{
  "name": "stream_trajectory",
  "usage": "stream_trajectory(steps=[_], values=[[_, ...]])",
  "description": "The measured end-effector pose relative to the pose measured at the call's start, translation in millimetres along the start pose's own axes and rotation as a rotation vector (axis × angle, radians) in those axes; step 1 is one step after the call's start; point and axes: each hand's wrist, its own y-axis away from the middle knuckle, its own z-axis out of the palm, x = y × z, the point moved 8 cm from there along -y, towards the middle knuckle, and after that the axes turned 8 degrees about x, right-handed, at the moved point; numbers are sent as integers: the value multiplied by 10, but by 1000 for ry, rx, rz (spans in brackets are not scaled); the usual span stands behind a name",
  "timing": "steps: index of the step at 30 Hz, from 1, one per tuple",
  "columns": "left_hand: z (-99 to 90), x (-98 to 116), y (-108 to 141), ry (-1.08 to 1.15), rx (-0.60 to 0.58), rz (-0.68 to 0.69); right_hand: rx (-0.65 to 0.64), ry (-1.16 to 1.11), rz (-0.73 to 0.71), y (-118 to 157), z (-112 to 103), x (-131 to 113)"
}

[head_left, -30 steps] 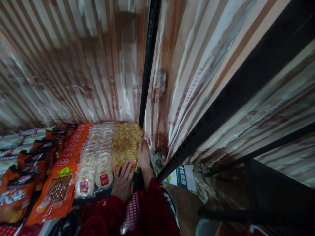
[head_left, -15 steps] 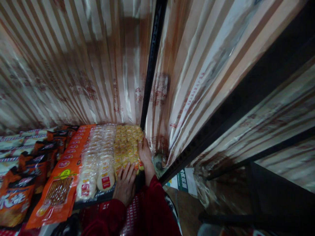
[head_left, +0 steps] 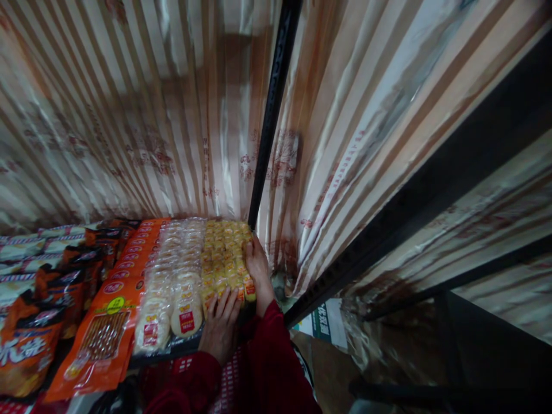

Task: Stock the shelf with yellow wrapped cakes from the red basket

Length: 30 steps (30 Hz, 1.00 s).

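Note:
Rows of small yellow wrapped snack packets (head_left: 224,253) fill the right end of a dark shelf. My left hand (head_left: 221,325) rests on their front edge, fingers stretched out and slightly apart. Along the right side of the same rows lies my right hand (head_left: 259,270), its thumb side against the packets and some fingers hidden. Both hands come out of dark red sleeves. Just left of the yellow packets stand two rows of round pale cakes in clear wrap (head_left: 187,310), with red labels on the front ones.
Orange flat snack bags (head_left: 103,333), orange-and-black bags (head_left: 32,351) and white packets (head_left: 17,250) line the shelf's left. A black upright post (head_left: 269,126) stands behind the right corner. Another thick black post (head_left: 388,213) slants across the right. Striped plastic sheeting (head_left: 181,115) hangs behind.
The view has shifted slightly. Both hands stay at the yellow packets, with almost no movement against them.

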Motion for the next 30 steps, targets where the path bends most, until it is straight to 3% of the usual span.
stream_trajectory(steps=[17,30], values=[[41,1,37,-16,-13,11,-130,-34,37,-26,143,99],[29,1,26,-9,35,9,-160,53,187,-4,72,148]])
